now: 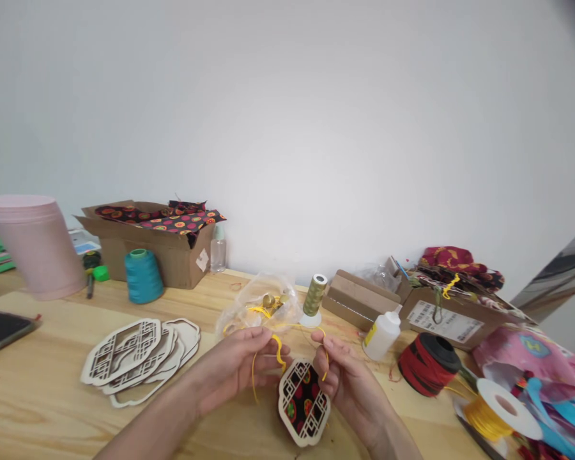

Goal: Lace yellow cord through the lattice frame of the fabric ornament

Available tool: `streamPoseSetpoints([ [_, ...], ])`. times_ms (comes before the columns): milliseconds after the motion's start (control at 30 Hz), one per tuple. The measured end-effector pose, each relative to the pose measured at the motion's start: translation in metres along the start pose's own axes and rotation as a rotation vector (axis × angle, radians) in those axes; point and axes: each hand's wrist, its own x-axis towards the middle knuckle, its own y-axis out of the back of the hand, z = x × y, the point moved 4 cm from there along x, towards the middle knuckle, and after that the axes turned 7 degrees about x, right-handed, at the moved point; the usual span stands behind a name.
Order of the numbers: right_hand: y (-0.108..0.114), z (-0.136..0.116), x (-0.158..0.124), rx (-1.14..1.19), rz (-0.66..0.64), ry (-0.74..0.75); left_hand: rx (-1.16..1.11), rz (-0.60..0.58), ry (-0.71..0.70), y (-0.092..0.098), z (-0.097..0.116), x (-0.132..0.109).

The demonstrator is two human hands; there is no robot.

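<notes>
A yellow cord runs between my two hands above the table. My left hand is closed, pinching the cord between thumb and fingers, and one thin end dangles below it. Another part of the cord is pinched in my right hand, with a short end hanging from the fingers. Just below and between the hands is a scalloped wooden lattice ornament backed with dark patterned fabric. Whether the ornament hangs from the cord or rests against the fingers, I cannot tell.
Wooden lattice frames lie stacked at left, near a teal thread cone. Behind my hands are a clear plastic bag and a green thread spool. A white bottle, red cord spool and yellow cord spool stand at right.
</notes>
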Motion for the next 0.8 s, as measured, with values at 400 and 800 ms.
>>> streamPoseSetpoints([
  [400, -0.015, 0.001, -0.002, -0.543, -0.005, 0.149, -0.317, -0.185, 0.112, -0.012, 0.001, -0.009],
  [800, -0.028, 0.028, -0.012, -0.479, -0.380, -0.043, -0.315, -0.306, 0.096, -0.020, 0.001, -0.015],
])
